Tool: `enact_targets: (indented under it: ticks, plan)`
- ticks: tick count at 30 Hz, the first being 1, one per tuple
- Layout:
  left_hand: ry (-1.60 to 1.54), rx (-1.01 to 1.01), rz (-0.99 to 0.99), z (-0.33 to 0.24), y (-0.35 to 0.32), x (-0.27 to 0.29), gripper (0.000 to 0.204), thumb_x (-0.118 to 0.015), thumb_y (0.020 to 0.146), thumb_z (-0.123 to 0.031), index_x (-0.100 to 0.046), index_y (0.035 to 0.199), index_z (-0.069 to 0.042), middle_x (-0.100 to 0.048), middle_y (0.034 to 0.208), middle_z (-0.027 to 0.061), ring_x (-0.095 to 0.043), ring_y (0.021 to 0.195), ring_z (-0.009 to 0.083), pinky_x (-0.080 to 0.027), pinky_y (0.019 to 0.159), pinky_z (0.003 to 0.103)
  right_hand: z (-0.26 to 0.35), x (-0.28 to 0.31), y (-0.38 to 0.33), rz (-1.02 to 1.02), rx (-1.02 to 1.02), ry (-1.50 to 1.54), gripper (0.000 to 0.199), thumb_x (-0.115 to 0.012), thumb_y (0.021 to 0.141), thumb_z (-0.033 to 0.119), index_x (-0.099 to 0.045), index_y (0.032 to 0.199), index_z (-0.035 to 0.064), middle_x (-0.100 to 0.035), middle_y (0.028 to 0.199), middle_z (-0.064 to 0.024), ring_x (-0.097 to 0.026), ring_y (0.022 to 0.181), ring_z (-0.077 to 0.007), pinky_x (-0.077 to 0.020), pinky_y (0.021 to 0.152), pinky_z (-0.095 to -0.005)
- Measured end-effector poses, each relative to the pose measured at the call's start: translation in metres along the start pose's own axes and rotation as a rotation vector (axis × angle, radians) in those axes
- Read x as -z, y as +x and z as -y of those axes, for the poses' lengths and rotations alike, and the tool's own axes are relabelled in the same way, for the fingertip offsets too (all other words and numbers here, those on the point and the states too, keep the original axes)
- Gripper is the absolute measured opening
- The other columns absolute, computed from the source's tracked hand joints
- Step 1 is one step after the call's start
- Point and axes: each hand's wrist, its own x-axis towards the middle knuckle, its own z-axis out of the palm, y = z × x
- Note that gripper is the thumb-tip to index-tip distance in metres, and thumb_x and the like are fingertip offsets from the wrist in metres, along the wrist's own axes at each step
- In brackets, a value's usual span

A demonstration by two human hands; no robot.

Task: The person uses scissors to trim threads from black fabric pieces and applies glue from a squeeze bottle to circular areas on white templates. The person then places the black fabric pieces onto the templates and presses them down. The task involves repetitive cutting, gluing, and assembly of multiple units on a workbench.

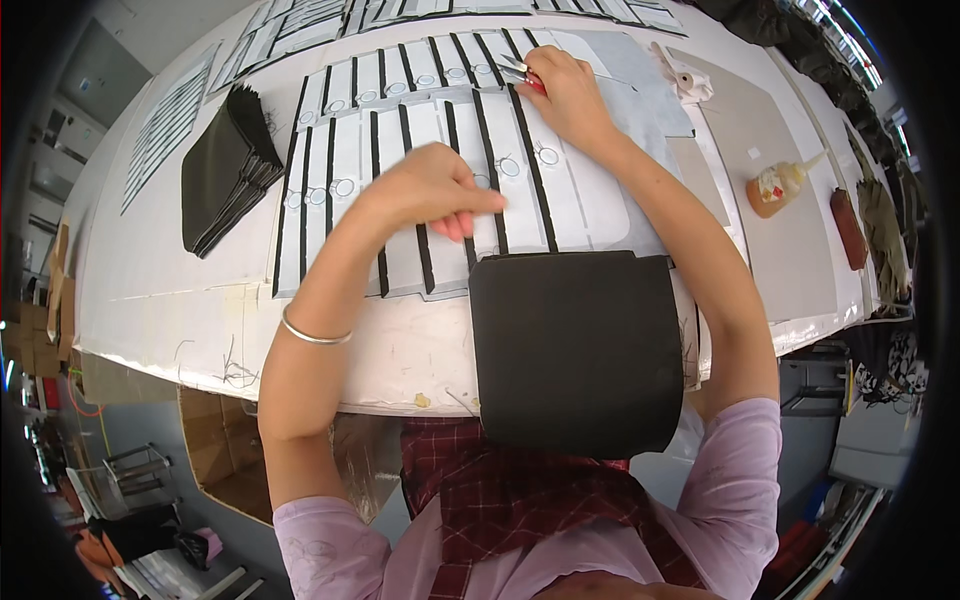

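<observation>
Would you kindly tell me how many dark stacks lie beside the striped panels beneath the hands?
2: a dark stack left of the striped panels and a black stack in front, overhanging the near edge of the table. Others could be hidden.

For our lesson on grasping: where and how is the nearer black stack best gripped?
Likely grip the black stack by its near edge, approaching from that side, pinching above and below; it lies broad face up, and that edge seems to jut past the table.
</observation>
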Motion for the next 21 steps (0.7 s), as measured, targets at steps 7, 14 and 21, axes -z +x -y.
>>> enact_targets:
  ticks: [7,14,21]
  plan:
    - [0.436,-0.021,-0.400,0.029,0.008,0.023,0.051,-0.080,0.073,-0.056,-0.062,0.071,-0.009,-0.066,0.065,0.0068,-0.065,0.063,0.0187,-0.050,0.061,0.032,0.083,0.074,-0.026,0.412,0.101,0.551,0.014,-0.068,0.086,0.010,-0.056,0.093,0.0076,-0.062,0.100,-0.0040,-0.061,0.078,-0.0259,-0.0493,0.066,-0.0367]
    - [0.506,-0.003,-0.419,0.032,0.017,0.018,0.057,-0.084,0.062,-0.062,-0.062,0.071,-0.010,-0.066,0.067,0.0038,-0.064,0.064,0.0196,-0.049,0.059,0.032,0.098,0.079,-0.031,0.749,0.195,0.562,0.020,-0.063,0.086,0.005,-0.043,0.084,0.0105,-0.052,0.082,-0.0020,-0.056,0.068,-0.0273,-0.0431,0.059,-0.0391]
    - [0.489,-0.075,-0.481,0.037,0.019,0.015,0.057,-0.086,0.066,-0.057,-0.055,0.064,-0.010,-0.057,0.057,0.0028,-0.053,0.053,0.0167,-0.042,0.050,0.031,0.091,0.080,-0.027,0.809,0.238,0.588,0.021,-0.063,0.084,0.004,-0.042,0.084,0.0086,-0.049,0.080,-0.0056,-0.054,0.068,-0.0300,-0.0411,0.060,-0.0418]
